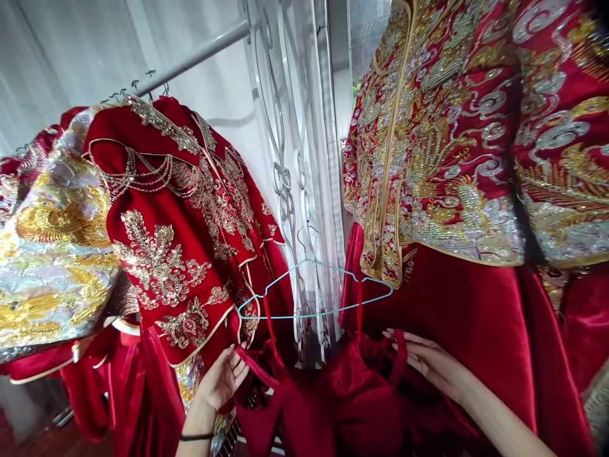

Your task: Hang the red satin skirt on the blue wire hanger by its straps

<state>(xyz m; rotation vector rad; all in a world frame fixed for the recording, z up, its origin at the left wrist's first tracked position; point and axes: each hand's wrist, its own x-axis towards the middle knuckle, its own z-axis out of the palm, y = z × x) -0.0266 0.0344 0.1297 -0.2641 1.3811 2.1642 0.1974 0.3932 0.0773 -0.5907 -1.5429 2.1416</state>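
Observation:
A thin turquoise wire hanger [314, 289] hangs in front of me with two red loops of a plain red satin skirt [333, 400] strung over its arms. My left hand [222, 377] pinches the skirt's waistband at the left end, fingers closed on the cloth. My right hand [423, 358] lies on the right end of the waistband, fingers stretched along a red strap and curled round it. A black band circles my left wrist.
Red robes with gold embroidery [181, 235] hang from a metal rail [190, 60] at the left. A heavily beaded red and gold jacket [442, 139] hangs over a red skirt at the right. White curtains and a white scrolled metal grille [285, 171] stand behind.

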